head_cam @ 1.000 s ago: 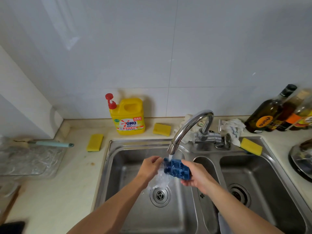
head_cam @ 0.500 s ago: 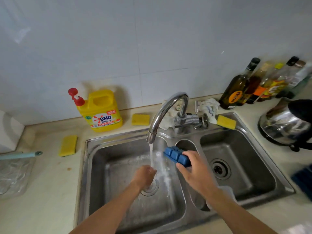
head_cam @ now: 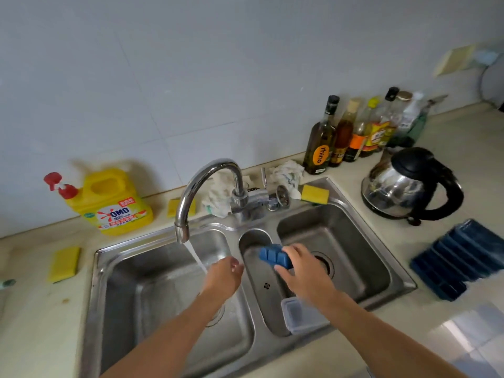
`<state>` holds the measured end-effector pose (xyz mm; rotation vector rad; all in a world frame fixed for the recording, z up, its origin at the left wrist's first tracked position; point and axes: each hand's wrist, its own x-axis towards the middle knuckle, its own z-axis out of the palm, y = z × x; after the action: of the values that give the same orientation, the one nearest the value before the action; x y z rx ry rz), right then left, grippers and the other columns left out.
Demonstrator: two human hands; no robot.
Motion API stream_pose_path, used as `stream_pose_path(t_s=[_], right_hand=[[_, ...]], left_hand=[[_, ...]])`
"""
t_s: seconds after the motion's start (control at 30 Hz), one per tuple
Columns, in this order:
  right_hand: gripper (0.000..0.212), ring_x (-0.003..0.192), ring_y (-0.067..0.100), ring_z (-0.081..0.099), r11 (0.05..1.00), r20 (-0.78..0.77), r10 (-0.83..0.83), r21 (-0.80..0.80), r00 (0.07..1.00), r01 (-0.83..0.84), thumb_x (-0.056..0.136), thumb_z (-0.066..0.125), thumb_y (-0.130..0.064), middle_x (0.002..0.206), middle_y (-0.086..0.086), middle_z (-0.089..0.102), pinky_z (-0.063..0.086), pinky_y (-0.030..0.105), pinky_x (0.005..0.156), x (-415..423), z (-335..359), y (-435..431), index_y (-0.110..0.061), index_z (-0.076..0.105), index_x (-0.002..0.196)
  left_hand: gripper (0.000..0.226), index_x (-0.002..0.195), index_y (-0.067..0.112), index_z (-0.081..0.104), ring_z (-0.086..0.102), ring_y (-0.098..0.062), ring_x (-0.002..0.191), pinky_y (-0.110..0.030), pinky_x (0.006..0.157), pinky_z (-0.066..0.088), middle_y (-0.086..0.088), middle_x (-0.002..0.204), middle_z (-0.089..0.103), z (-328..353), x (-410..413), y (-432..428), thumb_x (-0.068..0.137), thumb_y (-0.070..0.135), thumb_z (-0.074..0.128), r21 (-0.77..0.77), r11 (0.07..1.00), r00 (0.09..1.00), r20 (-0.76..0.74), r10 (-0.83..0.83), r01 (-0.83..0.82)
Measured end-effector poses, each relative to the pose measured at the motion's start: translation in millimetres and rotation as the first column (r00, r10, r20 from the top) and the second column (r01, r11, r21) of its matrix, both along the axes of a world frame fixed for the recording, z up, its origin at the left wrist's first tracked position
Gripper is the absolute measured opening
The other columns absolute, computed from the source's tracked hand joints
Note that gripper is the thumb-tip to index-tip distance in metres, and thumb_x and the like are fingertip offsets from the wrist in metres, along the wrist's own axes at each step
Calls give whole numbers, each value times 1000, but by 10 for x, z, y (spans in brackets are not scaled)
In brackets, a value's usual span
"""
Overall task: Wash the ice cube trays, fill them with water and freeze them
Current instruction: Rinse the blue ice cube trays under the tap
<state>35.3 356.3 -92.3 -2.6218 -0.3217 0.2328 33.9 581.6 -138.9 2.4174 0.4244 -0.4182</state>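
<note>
Ice cube tray (head_cam: pixel 275 257), small and blue, is gripped in the right hand (head_cam: pixel 300 267) over the sink's (head_cam: pixel 362 241) narrow middle basin. A clear box (head_cam: pixel 302 315) sits nearer in that basin, its contents unclear. The left hand (head_cam: pixel 225 272), loosely curled and holding nothing, touches the faucet's (head_cam: pixel 210 181) running water. Stacked dark blue trays (head_cam: pixel 458 260) lie on the counter (head_cam: pixel 395 323).

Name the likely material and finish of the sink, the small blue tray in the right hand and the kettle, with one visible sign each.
Sink: brushed stainless steel, grey sheen with soft reflections. Small blue tray: matte plastic or silicone, evenly coloured; which is unclear. Kettle: polished steel body with mirror reflections; black handle and lid look plastic.
</note>
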Motion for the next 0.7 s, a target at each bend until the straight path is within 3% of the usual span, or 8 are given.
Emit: stream_pose_path(t_s=[0.13, 0.23, 0.3, 0.4, 0.43, 0.5, 0.6, 0.7], right_hand=[[51, 117, 20, 58, 937, 334, -91, 349, 938, -33, 96, 62, -41, 135, 10, 52, 53, 29, 96, 318, 410, -221, -6, 53, 132], [50, 125, 17, 53, 890, 515, -95, 428, 852, -159, 98, 56, -45, 139, 7, 48, 49, 24, 99, 513, 685, -364, -11, 48, 134], [49, 129, 19, 50, 918, 472, -12, 355, 882, -177, 99, 58, -42, 144, 8, 44, 47, 26, 104, 516, 598, -477, -11, 49, 135], [49, 131, 24, 49, 978, 83, 205, 31, 975, -208, 100, 59, -38, 148, 7, 41, 44, 33, 107, 308, 167, -696, -12, 49, 140], [48, 130, 23, 49, 977, -13, 211, -2, 977, -211, 101, 58, -39, 147, 5, 42, 43, 33, 106, 255, 59, -795, -13, 49, 141], [47, 124, 23, 53, 981, 70, 142, 120, 987, -150, 100, 62, -37, 142, 6, 47, 46, 31, 100, 261, 31, -964, -11, 52, 138], [46, 119, 23, 56, 936, 332, 25, 325, 943, -139, 96, 67, -32, 138, 9, 51, 48, 30, 95, 466, 264, -1154, -6, 55, 132], [44, 120, 21, 53, 947, 348, 12, 298, 937, -123, 96, 67, -31, 139, 12, 50, 47, 32, 98, 547, 316, -1383, -7, 54, 131]], left_hand=[[28, 118, 22, 69, 68, -23, 106, -29, 87, 51, -2, 115, 73, 85, -73, -165, 101, 39, 54, 42, 999, 999, 32, 8, -9], [28, 119, 19, 67, 65, -26, 110, -30, 88, 48, -4, 118, 72, 184, -110, -329, 101, 36, 53, 79, 997, 998, 55, 20, -24], [27, 118, 19, 67, 66, -26, 110, -30, 89, 48, -3, 118, 72, 239, -133, -458, 101, 36, 55, 79, 994, 994, 93, 62, -69], [25, 117, 21, 66, 66, -19, 106, -27, 84, 47, 1, 115, 71, 312, -221, -660, 102, 36, 55, 77, 991, 989, 112, 97, -106], [23, 115, 21, 66, 65, -16, 100, -27, 80, 45, 2, 112, 71, 324, -247, -723, 102, 36, 54, 92, 990, 989, 116, 95, -106], [22, 113, 20, 66, 63, -15, 90, -28, 76, 46, 1, 107, 71, 335, -276, -832, 101, 36, 55, 96, 988, 986, 122, 111, -123], [25, 118, 14, 65, 69, -28, 101, -33, 85, 53, -7, 111, 73, 275, -305, -982, 101, 30, 56, 107, 987, 988, 107, 112, -123], [28, 122, 12, 65, 68, -31, 107, -37, 91, 53, -9, 114, 73, 231, -271, -1161, 100, 30, 59, 119, 986, 991, 87, 105, -115]])
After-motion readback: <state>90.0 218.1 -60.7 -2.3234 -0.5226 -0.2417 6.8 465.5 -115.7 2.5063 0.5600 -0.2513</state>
